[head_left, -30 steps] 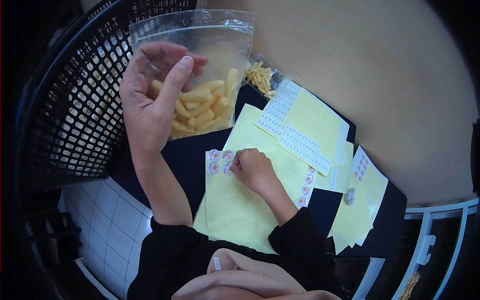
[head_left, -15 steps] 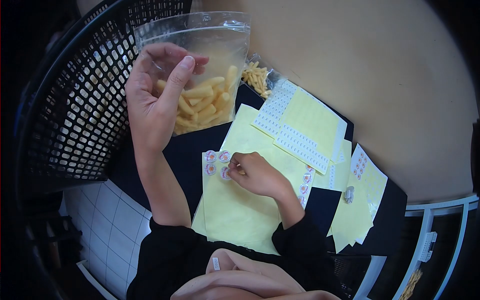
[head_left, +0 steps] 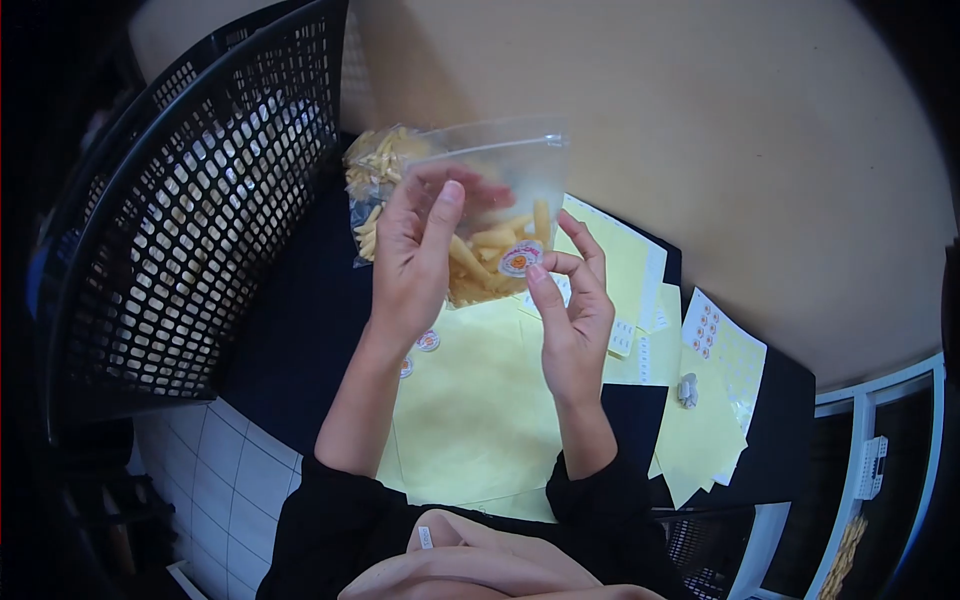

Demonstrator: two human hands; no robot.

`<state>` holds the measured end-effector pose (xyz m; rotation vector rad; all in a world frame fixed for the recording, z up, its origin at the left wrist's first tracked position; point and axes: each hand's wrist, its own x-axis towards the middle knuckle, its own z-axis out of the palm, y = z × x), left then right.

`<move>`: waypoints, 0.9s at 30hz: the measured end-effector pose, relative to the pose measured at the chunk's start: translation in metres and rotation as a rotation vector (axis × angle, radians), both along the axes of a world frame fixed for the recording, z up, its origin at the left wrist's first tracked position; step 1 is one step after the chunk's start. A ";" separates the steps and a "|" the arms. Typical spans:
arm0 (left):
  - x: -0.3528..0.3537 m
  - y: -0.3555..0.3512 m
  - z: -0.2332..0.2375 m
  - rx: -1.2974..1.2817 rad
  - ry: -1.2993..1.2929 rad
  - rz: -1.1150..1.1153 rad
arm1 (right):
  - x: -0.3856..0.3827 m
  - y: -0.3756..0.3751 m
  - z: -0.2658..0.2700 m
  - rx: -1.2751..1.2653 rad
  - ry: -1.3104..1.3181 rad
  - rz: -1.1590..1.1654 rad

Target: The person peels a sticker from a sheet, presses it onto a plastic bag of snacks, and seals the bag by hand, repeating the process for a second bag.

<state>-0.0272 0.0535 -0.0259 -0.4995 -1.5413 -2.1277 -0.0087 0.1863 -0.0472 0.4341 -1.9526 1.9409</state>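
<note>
A clear zip bag (head_left: pixel 545 170) of pale yellow puffed snack sticks hangs above the table, its zip edge at the top. My left hand (head_left: pixel 410 245) grips its left side, the thumb in front and the fingers showing blurred through the plastic. At the bag's lower right is a round white sticker (head_left: pixel 520 259) with an orange and red print. My right hand (head_left: pixel 578 315) pinches at the sticker's edge with its thumb and index finger, other fingers beside the bag's right edge. Below lies a yellow sticker sheet (head_left: pixel 475 410) with a few round stickers (head_left: pixel 428 340) at its left.
A black perforated basket (head_left: pixel 190 230) stands on the left, with bags inside. Another bag of snack sticks (head_left: pixel 375 160) lies behind my left hand. More label sheets (head_left: pixel 640 255) spread to the right, with a small grey lump (head_left: pixel 688 391) on one sheet (head_left: pixel 690 440).
My right hand has come up from the sticker sheet to the bag, bringing a round sticker. My left hand and the bag have moved right and down, uncovering the snack bag behind.
</note>
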 end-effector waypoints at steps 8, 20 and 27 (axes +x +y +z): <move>0.005 0.012 -0.002 -0.053 0.024 -0.066 | -0.001 -0.003 -0.002 -0.025 0.016 -0.100; 0.009 0.012 0.002 -0.120 0.027 -0.091 | -0.003 -0.005 -0.004 -0.062 0.070 -0.143; 0.011 0.015 0.004 -0.251 0.002 0.003 | -0.003 -0.006 -0.006 -0.081 0.107 -0.154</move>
